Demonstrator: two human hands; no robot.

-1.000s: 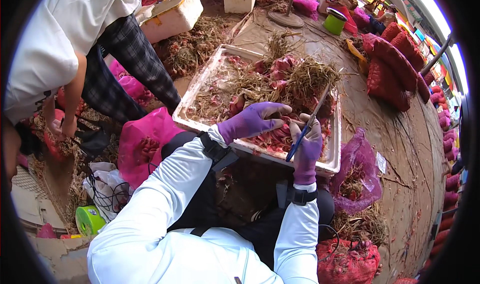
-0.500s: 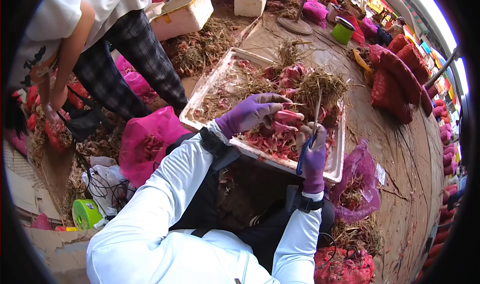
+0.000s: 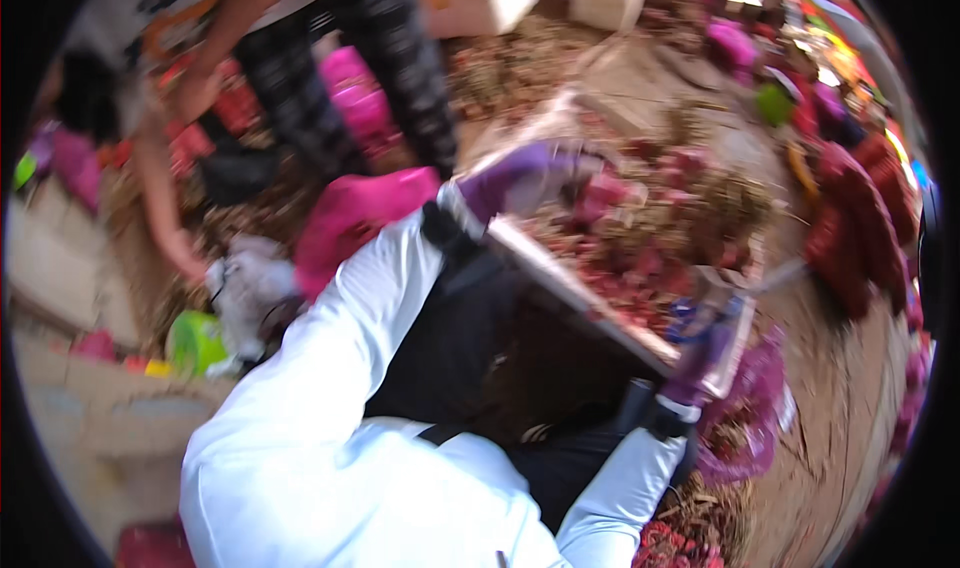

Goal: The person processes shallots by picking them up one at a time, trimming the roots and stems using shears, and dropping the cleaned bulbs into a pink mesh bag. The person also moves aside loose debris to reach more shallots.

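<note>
The picture is smeared by motion. My left hand (image 3: 520, 180), in a purple and grey glove, reaches over the near left part of a white foam box, its fingers closed on a pink bulb (image 3: 598, 196), possibly garlic. Over the box's near right corner, my right hand (image 3: 712, 318) wears a matching glove and grips blue-handled scissors (image 3: 684, 320), with a blurred blade pointing right. Heaped pink bulbs with dry stems (image 3: 735, 203) and reddish peelings fill the foam box (image 3: 590, 303).
A person in checked trousers (image 3: 400, 68) bends at the left, one arm reaching down. A pink mesh bag (image 3: 360, 223), a white plastic bag (image 3: 250, 286) and a green stool (image 3: 196, 343) lie left. A purple net bag (image 3: 750, 418) and red sacks (image 3: 858, 233) lie right.
The view has swung, shifting the surroundings rightward. My right hand has moved away from my left, and the scissors now point right instead of up. The other person's arm has lowered toward the white bag.
</note>
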